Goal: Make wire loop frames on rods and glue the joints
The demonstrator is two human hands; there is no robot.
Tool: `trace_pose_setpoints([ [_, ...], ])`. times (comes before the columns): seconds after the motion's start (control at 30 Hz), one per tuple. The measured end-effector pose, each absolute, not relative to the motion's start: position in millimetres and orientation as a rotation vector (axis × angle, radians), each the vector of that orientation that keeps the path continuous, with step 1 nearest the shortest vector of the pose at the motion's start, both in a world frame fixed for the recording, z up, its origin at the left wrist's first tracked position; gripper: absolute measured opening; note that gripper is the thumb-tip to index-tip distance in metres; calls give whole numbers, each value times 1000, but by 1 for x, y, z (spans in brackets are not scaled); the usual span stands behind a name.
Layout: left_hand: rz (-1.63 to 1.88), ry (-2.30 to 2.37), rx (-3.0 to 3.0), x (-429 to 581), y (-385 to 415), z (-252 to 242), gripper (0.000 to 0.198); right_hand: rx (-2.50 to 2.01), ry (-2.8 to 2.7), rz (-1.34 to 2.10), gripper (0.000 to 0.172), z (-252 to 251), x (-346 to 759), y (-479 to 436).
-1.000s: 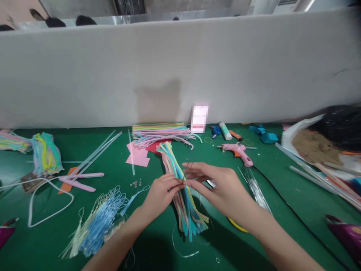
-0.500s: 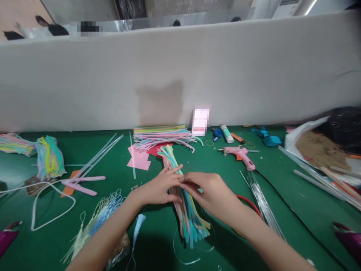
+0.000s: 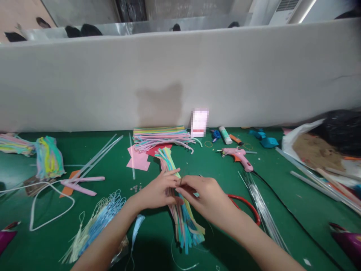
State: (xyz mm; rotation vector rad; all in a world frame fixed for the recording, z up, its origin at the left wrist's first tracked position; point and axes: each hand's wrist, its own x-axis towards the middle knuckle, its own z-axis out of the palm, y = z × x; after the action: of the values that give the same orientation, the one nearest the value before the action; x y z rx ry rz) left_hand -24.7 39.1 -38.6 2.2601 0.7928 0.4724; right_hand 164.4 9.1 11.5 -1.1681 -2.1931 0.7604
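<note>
Both hands at pastel bundle, center frame

Head view: bundle of pastel fuzzy stems (image 3: 184, 226) lies lengthwise on green table (image 3: 282, 169), center to lower center. Left hand (image 3: 159, 190) across its middle, fingers spread; firm grip or not, can't tell. Right hand (image 3: 203, 194) just beside, thumb and forefinger narrow near left fingertips; anything pinched is too small to tell. Stem pile (image 3: 160, 136) above center, pink paper (image 3: 139, 162) near it. Pink glue gun (image 3: 238, 155) right of center. Blue and cream tassels (image 3: 98, 222) lower left, partly behind left forearm.
</note>
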Motion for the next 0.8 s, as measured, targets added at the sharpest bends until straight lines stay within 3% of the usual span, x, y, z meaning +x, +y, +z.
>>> trace_pose_setpoints([
  [0.07, 607, 869, 2106, -21, 31, -39, 34, -1174, -2139, 828, 16, 7, 165, 7],
  [0.17, 798, 1016, 1853, -13, 20, -38, 36, -1147, -2037, 851, 45, -1, 172, 1],
  [0.23, 853, 1074, 1765, -10, 14, -33, 36, -1169, -1988, 800, 51, -5, 181, -2],
  [0.47, 1114, 1068, 1629, 10, 1, 5, 25, -1141, -1819, 567, 21, 14, 188, -5],
  [0.67, 1340, 1139, 1554, 34, 1, 16, 26, -987, -1789, 416, 26, 41, 163, 2],
  [0.8, 1417, 1031, 1539, 43, 2, 11, 30, -979, -1758, 361, 21, 45, 157, 4],
])
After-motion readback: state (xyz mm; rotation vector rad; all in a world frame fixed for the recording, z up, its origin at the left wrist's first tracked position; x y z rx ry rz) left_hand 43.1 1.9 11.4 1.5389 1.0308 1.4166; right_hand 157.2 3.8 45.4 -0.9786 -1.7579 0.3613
